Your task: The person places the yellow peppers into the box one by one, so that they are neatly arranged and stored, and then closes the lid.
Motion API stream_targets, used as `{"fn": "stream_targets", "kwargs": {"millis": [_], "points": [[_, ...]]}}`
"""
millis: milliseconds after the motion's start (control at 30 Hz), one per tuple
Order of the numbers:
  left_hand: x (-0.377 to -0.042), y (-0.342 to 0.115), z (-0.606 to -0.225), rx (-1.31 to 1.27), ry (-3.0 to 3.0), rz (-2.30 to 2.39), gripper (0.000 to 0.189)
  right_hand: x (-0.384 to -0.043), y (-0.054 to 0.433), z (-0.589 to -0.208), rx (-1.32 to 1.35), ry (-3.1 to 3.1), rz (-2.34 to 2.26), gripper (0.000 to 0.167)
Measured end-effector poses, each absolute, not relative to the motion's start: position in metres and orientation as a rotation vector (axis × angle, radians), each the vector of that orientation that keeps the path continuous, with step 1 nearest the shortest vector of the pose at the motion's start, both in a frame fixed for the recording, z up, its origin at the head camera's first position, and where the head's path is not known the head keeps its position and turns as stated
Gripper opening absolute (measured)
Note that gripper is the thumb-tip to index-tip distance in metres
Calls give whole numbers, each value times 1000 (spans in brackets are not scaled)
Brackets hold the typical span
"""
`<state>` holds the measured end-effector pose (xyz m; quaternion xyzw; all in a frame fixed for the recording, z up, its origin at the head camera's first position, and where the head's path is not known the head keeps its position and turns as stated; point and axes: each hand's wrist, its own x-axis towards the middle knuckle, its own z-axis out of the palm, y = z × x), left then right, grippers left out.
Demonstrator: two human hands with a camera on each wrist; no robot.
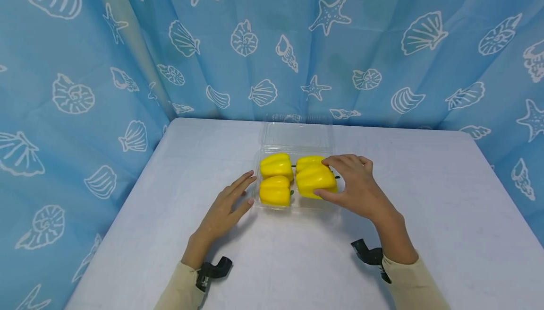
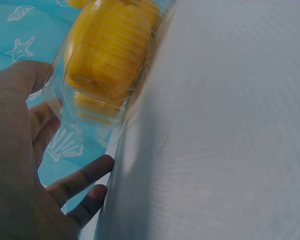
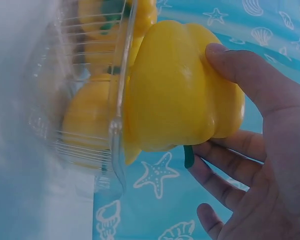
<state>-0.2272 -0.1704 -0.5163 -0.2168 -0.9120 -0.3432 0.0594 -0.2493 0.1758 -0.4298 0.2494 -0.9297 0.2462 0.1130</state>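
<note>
A clear plastic clamshell box point(image 1: 315, 204) stands on the table with its lid point(image 1: 297, 133) folded back. Two yellow bell peppers point(image 1: 276, 166) lie in its left half, and another bell pepper point(image 1: 309, 160) lies at the back right. Above the front right part, my right hand point(image 1: 354, 185) grips a yellow bell pepper point(image 3: 172, 95) between thumb and fingers, its green stem point(image 3: 188, 156) pointing right in the head view. My left hand point(image 1: 225, 208) is at the box's left side, fingers spread and loosely bent; in the left wrist view the thumb point(image 2: 37, 75) meets the box wall.
A white cloth covers the table point(image 1: 170, 168). Behind it and at the left hangs a blue curtain point(image 1: 263, 55) with white shells and starfish. Black curved mounts point(image 1: 216, 268) sit on both wrists, over beige sleeves point(image 1: 180, 291).
</note>
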Motion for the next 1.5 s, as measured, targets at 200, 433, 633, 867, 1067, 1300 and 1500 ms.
{"fn": "stream_targets", "kwargs": {"millis": [200,433,633,867,1067,1300,1500], "points": [[-227,-172,-517,-646,-2762,-1037,55,-249,172,-431,729,-2753,707,68],[-226,-172,-517,-643,-2763,-1051,55,-249,169,-433,735,-2780,677,67],[-226,-172,-517,-653,-2751,-1046,55,-250,170,-436,758,-2792,663,67],[-227,-171,-514,-664,-2745,-1040,55,-251,170,-441,762,-2826,663,68],[-228,-170,-515,-661,-2760,-1024,55,-251,170,-445,738,-2859,682,68],[-229,-170,-518,-654,-2757,-1035,55,-253,170,-447,755,-2861,714,68],[-229,-170,-518,-655,-2753,-1037,55,-253,173,-445,775,-2890,698,71]]}}
